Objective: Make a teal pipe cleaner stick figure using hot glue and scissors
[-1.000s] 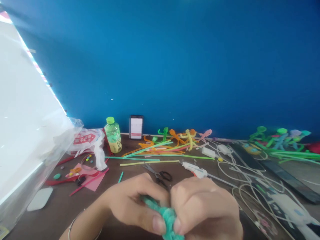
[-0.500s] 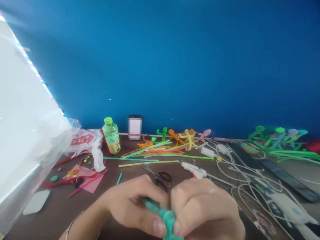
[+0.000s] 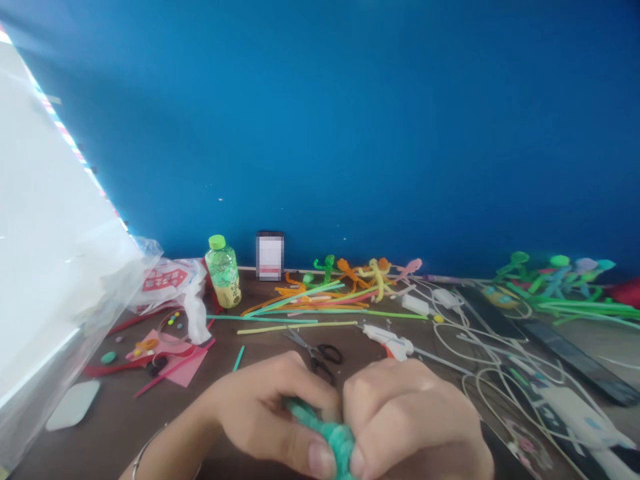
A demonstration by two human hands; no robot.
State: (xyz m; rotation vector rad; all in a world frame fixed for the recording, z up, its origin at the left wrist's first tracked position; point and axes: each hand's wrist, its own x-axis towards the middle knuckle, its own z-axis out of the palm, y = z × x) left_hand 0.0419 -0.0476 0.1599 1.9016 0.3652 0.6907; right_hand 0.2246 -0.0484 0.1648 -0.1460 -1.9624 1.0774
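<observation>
Both hands meet at the bottom centre around a fuzzy teal pipe cleaner piece (image 3: 340,440), which looks twisted or coiled. My left hand (image 3: 270,413) is closed, its thumb and fingers pinching the teal piece from the left. From the right, my right hand (image 3: 415,417) grips the same piece with thumb and curled fingers. Part of the teal piece is hidden inside the hands and below the frame edge. Just beyond the hands lie scissors (image 3: 320,352) with black handles, and a short teal pipe cleaner (image 3: 239,358) is to their left.
Loose pipe cleaners (image 3: 300,325) and small bent figures (image 3: 377,273) lie toward the blue wall. A glue gun (image 3: 387,339) and tangled white cables (image 3: 480,360) are at right. A green-capped bottle (image 3: 223,273), phone (image 3: 270,257) and plastic bag (image 3: 173,280) stand behind.
The hands have shifted very slightly, and the right hand sits a little farther right. Both still hold the teal pipe cleaner piece.
</observation>
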